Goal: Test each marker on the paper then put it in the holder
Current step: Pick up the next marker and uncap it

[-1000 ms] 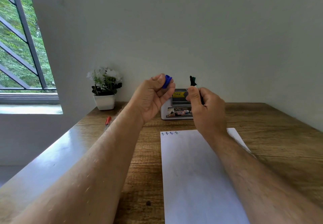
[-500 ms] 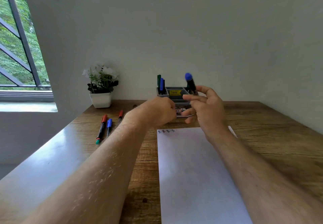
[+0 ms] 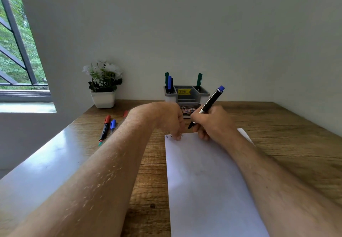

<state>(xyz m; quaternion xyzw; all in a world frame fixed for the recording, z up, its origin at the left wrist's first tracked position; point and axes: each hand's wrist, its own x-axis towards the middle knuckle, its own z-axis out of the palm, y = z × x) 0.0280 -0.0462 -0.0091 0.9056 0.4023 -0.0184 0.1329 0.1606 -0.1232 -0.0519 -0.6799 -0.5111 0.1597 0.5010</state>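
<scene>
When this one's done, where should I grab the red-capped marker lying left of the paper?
Pinch the red-capped marker mid-barrel from above, with the left hand, fingers across its width. It lies flat on the table, red cap pointing away, and the blue-capped marker crowds its cap end on the right.

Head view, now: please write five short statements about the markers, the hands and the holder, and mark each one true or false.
1. The right hand holds a marker with its blue cap posted on the upper end. True.
2. The tip of that marker points up toward the wall. False: the tip points down toward the paper.
3. The holder has markers standing in it. True.
4. The left hand rests on the flower pot. False: its fingers touch the top edge of the paper, far from the pot.
5. The loose markers on the table lie to the right of the paper. False: they lie to its left.
</scene>
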